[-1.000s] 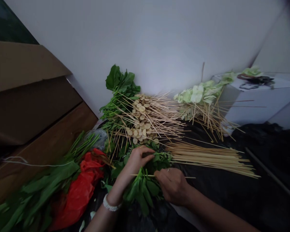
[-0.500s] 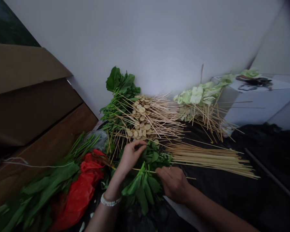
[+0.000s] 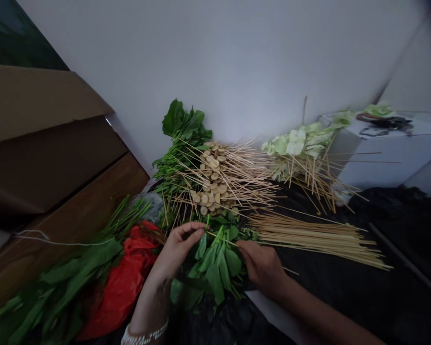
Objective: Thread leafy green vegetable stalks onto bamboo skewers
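Near the middle, a bamboo skewer (image 3: pixel 232 243) runs between my hands with green leaves (image 3: pixel 219 266) hanging from it. My right hand (image 3: pixel 264 266) is closed round the skewer on the right side of the leaves. On the left, my left hand (image 3: pixel 181 247) pinches the stem of a small green leaf (image 3: pixel 201 247) at the skewer's left end. More loose leafy greens (image 3: pixel 187 292) lie beneath. Just right of my right hand, a pile of bare skewers (image 3: pixel 319 237) rests on black plastic.
Skewered pale slices (image 3: pixel 213 177) and skewered greens (image 3: pixel 185 129) lie by the wall. Cabbage skewers (image 3: pixel 298 141) stand at back right beside a white box (image 3: pixel 391 158). At left are a red bag (image 3: pixel 129 282), long leafy stalks (image 3: pixel 68 273) and a cardboard box (image 3: pixel 39 100).
My left hand has moved down and left to the skewer's end, now with a leaf in its pinch. My right hand has raised its end of the skewer slightly.
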The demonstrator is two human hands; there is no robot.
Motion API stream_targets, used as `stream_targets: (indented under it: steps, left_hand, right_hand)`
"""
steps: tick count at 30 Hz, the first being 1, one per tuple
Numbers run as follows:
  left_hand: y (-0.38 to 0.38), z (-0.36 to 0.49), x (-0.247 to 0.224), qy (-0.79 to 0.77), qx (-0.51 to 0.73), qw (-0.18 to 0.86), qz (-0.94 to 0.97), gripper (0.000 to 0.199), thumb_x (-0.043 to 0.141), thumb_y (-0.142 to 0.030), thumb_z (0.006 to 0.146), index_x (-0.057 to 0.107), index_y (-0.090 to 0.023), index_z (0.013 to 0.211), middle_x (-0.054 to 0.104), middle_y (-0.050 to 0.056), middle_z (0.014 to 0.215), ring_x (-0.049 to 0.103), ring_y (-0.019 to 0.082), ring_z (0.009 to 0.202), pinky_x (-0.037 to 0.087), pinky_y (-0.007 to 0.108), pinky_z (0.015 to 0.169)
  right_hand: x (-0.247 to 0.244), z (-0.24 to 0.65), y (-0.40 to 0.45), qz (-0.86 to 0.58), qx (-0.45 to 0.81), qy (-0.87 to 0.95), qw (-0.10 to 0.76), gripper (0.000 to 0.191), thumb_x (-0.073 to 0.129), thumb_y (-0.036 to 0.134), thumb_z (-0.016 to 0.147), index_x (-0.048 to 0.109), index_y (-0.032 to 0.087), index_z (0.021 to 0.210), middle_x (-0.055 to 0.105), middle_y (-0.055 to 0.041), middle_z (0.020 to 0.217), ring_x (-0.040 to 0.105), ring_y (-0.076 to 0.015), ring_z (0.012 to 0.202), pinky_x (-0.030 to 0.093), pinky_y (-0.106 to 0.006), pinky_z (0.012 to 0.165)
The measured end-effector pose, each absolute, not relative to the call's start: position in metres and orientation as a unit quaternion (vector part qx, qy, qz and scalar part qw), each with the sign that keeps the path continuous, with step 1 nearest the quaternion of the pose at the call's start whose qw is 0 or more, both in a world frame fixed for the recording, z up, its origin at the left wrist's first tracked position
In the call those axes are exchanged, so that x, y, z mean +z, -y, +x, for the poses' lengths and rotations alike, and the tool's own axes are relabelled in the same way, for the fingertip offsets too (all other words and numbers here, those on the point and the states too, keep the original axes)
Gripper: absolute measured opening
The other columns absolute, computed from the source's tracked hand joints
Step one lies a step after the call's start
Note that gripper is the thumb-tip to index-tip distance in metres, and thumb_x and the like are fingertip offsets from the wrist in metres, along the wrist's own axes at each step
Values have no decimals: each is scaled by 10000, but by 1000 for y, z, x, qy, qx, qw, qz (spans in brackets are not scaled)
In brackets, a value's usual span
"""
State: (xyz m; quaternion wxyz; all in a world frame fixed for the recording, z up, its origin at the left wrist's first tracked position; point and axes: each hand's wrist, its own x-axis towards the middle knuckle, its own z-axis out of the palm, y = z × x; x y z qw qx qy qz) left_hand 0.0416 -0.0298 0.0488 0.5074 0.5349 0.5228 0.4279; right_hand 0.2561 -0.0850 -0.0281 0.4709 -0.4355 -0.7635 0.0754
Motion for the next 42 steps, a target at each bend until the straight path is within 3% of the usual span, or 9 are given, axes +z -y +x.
stream_targets:
  steps: [9,15,26,35,42]
  left_hand:
    - [31,38,46,-529,428,489,545,219,818,-353,642,794,-207,804,728,37,772,604,144,678,465,217,615]
    - [32,42,46,-540,416,491,542,240,817,-363,632,794,-187,793,701,24,670,560,120,556,418,207,512]
    - [32,39,43,-546,412,478,552,231,788,-358,668,787,-179,814,705,13,705,553,104,601,417,196,563]
    - [30,39,43,-547,388,442,596,183,777,-319,667,791,-172,776,726,26,712,579,123,632,429,211,602]
    - [29,43,43,-540,374,480,582,215,789,-344,653,776,-149,743,711,33,694,576,124,607,437,220,588]
  right_hand:
    - [-30,257,84,-443,73,765,461,256,378,139,967,631,168,995,701,-62,819,681,-148,724,534,-236,680]
    - [-30,256,84,-454,64,768,447,281,374,159,972,650,183,1019,693,-51,768,675,-143,700,523,-216,642]
    - [-32,256,85,-456,96,766,443,261,384,131,955,641,165,990,721,-84,894,705,-166,812,542,-244,746]
    - [-37,256,84,-463,86,773,424,293,373,137,953,656,181,1014,712,-66,821,684,-152,742,520,-222,686]
    - [-35,256,85,-456,78,778,425,284,374,108,941,647,160,1000,695,-62,794,675,-152,722,490,-222,653]
